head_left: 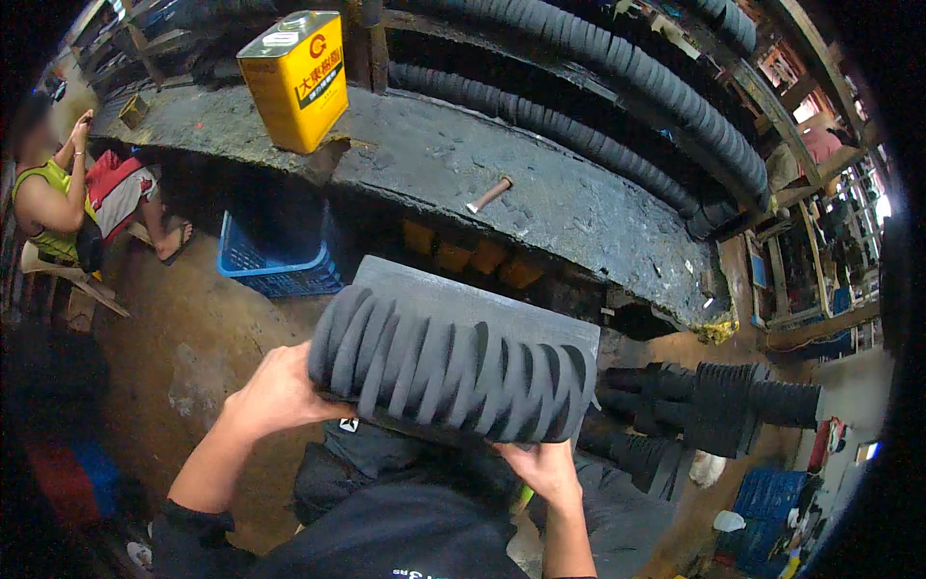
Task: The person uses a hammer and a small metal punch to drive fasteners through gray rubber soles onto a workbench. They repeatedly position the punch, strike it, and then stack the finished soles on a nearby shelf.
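A row of black sole-shaped pieces (453, 372), standing on edge and pressed side by side, lies across my lap. My left hand (275, 391) grips the row's left end, its fingertips hidden behind the pieces. Under the near edge, toward the right, my right hand (545, 473) holds the row from below; most of its fingers are covered. A flat dark grey board (482, 301) shows just beyond the pieces, and whether they rest on it I cannot tell.
A long grimy bench (434, 145) runs ahead, carrying a yellow can (299, 92) and a hammer-like tool (490, 195). Below stands a blue crate (280, 261). Racks hold rows of black pieces (579, 48); more stacks (714, 405) lie right. Another person (58, 198) sits at left.
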The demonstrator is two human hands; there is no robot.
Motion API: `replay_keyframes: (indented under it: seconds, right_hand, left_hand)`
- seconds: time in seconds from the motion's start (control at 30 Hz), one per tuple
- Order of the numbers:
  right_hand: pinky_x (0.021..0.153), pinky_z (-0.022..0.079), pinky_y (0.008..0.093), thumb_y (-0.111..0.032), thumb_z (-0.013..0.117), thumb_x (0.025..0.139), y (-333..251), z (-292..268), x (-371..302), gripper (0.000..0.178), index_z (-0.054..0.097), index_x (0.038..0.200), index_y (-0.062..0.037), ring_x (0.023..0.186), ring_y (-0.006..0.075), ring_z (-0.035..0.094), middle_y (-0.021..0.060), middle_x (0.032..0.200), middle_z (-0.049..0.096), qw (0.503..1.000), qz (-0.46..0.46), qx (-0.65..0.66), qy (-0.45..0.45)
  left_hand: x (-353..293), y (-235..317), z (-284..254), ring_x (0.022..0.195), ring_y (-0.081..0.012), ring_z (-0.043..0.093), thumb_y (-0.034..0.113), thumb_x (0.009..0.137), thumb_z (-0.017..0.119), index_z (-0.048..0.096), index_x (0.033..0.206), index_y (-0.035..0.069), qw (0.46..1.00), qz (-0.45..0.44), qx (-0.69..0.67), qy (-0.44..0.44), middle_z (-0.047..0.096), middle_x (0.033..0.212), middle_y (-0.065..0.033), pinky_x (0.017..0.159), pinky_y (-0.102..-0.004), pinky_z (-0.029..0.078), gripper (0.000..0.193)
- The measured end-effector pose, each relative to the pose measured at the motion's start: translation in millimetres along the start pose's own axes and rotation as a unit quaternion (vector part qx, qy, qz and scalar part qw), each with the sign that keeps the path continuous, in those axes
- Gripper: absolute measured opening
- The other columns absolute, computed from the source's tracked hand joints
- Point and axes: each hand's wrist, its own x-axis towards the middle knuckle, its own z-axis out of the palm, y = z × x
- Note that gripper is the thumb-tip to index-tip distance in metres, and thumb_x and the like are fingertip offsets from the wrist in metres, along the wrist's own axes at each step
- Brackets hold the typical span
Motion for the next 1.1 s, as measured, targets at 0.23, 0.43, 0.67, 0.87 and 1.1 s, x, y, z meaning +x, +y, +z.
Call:
replay_keyframes:
  seconds: [0.23,0.43,0.67,0.87,1.1]
  right_hand:
    - [0.099,0.053,0.0439,-0.006,0.086,0.076,-14.1,0.2,-14.2,0.054,0.066,0.126,-0.0015,0.115,0.0372,0.069,0.0201,0.126,0.07,0.996,-0.036,0.068,0.041]
    - [0.098,0.053,0.0438,-0.009,0.086,0.079,-16.6,5.6,-11.0,0.061,0.061,0.134,-0.0017,0.119,0.0376,0.066,0.0227,0.13,0.065,0.998,0.037,0.051,0.015]
    - [0.108,0.047,0.0452,-0.029,0.083,0.09,-25.9,-18.9,-8.0,0.065,0.057,0.142,0.0006,0.127,0.0417,0.062,0.026,0.136,0.064,0.99,0.124,0.05,-0.051]
    - [0.11,0.046,0.0452,-0.044,0.074,0.096,31.6,16.6,13.3,0.072,0.052,0.147,0.002,0.128,0.0431,0.059,0.0281,0.134,0.062,0.985,0.149,0.016,-0.084]
    - [0.119,0.039,0.0446,-0.051,0.077,0.092,22.7,12.2,14.0,0.097,0.037,0.155,0.01,0.142,0.0453,0.048,0.0343,0.145,0.051,0.983,0.154,0.031,-0.092]
  left_hand:
    - [-14.9,-10.1,2.5,0.102,-0.0421,0.072,0.033,0.072,0.092,0.073,0.116,0.005,0.989,0.113,-0.037,0.084,0.076,0.111,-0.0188,0.09,-0.0459,0.058,0.056]
    - [-11.4,-7.4,14.2,0.112,-0.0402,0.07,0.029,0.074,0.091,0.071,0.123,0.005,0.995,0.082,-0.034,0.052,0.074,0.12,-0.0194,0.097,-0.0436,0.056,0.058]
    - [6.7,6.6,-4.6,0.103,-0.0457,0.073,0.065,0.076,0.086,0.043,0.149,-0.006,0.995,-0.026,-0.044,-0.09,0.073,0.112,-0.0323,0.094,-0.0503,0.057,0.11]
    - [44.8,-46.6,37.1,0.121,-0.0399,0.068,0.073,0.082,0.076,0.049,0.148,-0.004,0.973,-0.075,-0.059,-0.211,0.069,0.13,-0.0278,0.106,-0.0442,0.053,0.105]
    - [38.1,-32.5,39.0,0.131,-0.0396,0.063,0.064,0.076,0.087,0.044,0.153,0.0,0.979,-0.061,-0.106,-0.161,0.065,0.139,-0.0264,0.11,-0.0462,0.05,0.108]
